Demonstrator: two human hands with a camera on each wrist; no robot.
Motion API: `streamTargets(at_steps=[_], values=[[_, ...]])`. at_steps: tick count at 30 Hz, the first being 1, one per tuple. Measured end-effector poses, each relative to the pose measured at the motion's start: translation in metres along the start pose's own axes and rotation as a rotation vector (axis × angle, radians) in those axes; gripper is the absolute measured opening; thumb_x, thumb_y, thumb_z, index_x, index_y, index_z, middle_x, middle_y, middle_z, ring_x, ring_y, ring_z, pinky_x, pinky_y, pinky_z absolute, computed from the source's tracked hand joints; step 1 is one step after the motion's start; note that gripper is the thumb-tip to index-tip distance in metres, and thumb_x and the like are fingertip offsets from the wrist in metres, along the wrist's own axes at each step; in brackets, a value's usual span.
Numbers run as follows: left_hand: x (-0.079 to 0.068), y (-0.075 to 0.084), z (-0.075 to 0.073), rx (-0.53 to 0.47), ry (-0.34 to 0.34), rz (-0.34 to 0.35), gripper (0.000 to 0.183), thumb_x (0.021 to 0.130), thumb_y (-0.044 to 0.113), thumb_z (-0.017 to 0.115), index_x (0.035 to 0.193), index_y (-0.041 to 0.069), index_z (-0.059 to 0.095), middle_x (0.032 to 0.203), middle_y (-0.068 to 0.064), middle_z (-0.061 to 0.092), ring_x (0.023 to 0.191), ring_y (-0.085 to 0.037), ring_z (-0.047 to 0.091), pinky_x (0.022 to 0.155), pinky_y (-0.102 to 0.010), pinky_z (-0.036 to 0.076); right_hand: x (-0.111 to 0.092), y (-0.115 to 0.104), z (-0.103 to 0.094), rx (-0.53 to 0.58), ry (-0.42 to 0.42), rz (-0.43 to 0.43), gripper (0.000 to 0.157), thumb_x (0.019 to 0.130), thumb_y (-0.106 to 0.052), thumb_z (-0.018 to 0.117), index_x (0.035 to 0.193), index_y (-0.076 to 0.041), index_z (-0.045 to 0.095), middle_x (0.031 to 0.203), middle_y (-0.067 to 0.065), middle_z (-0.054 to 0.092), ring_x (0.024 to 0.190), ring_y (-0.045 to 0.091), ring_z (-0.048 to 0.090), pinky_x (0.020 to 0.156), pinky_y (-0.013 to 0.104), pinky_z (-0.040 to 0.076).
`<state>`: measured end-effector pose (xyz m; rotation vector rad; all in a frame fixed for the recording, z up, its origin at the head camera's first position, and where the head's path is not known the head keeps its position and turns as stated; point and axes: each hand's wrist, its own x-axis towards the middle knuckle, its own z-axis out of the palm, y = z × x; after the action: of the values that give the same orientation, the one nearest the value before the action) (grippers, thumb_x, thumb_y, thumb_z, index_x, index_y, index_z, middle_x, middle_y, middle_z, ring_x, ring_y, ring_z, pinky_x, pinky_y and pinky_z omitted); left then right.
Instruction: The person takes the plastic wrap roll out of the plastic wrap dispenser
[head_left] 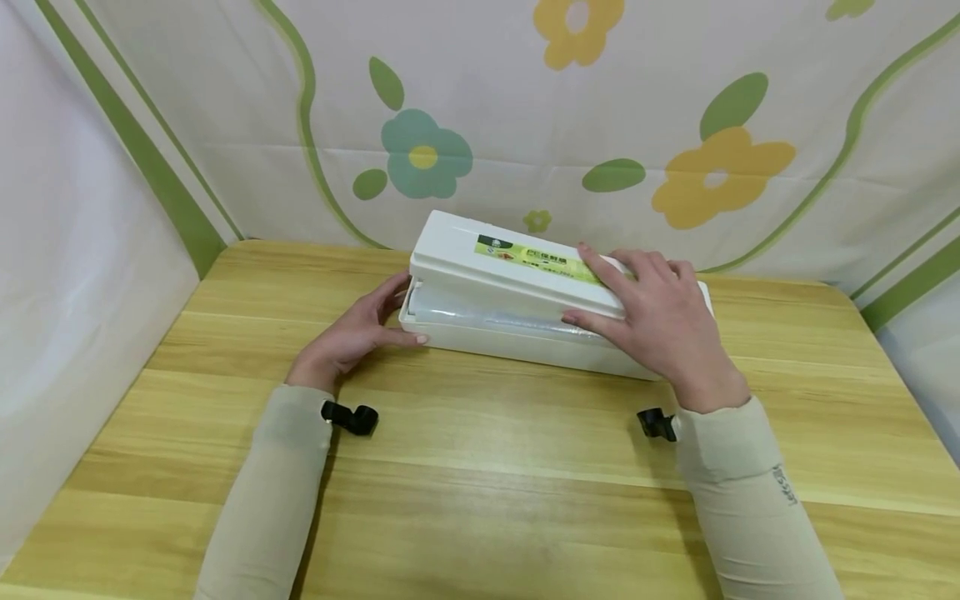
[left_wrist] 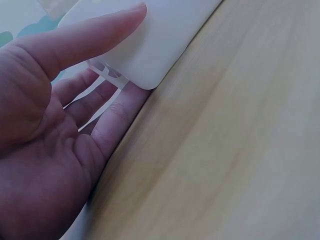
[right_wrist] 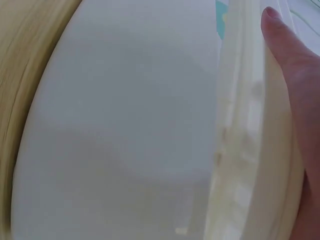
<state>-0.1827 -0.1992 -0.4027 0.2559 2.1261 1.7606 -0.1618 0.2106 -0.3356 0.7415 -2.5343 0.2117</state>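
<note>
A long white cling film box (head_left: 517, 348) sits on the table, slightly angled. Its white lid (head_left: 453, 242), bearing a green and yellow label (head_left: 540, 258), is raised at the left end and slopes down to the right. Under the lid shows a shiny roll of film (head_left: 465, 304). My left hand (head_left: 356, 332) holds the box's left end, thumb on the front wall and fingers round the end, as the left wrist view also shows. From above, my right hand (head_left: 667, 321) grips the lid's right half, thumb along its front edge and fingers over the top.
The wood-grain table (head_left: 480, 483) extends in front of the box and to both sides. Behind it hangs a flower-patterned cloth (head_left: 495, 100), close to the table's back edge. Black wrist mounts (head_left: 352, 418) stick out from both sleeves.
</note>
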Motion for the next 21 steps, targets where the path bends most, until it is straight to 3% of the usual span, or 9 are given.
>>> streamTargets(at_steps=[8,17,21], values=[[0.000,-0.002,-0.002,0.020,-0.012,0.010,0.107,0.087,0.001,0.088,0.172,0.029,0.028,0.173,0.002,0.037,0.160,-0.022,0.034,0.115,-0.028,0.045,-0.011,0.019,-0.005,0.008,-0.071,0.064,0.088,0.085,-0.057,0.084,0.163,-0.033,0.049,0.140,0.020,0.066,0.127,0.044,0.062,0.101,0.066,0.045],[0.000,-0.003,-0.001,0.015,-0.017,0.027,0.105,0.088,-0.001,0.087,0.171,0.028,0.030,0.171,-0.001,0.038,0.159,-0.025,0.034,0.109,-0.022,0.048,-0.028,0.049,-0.007,-0.019,-0.091,0.098,0.088,0.084,-0.055,0.085,0.162,-0.032,0.051,0.141,0.021,0.066,0.129,0.046,0.060,0.099,0.068,0.044],[-0.001,-0.003,-0.001,0.017,-0.020,0.025,0.104,0.088,0.000,0.087,0.170,0.030,0.031,0.170,0.001,0.040,0.158,-0.024,0.036,0.113,-0.025,0.045,-0.037,0.062,-0.009,-0.024,-0.114,0.134,0.088,0.085,-0.054,0.085,0.163,-0.031,0.050,0.143,0.023,0.064,0.131,0.046,0.059,0.100,0.068,0.042]])
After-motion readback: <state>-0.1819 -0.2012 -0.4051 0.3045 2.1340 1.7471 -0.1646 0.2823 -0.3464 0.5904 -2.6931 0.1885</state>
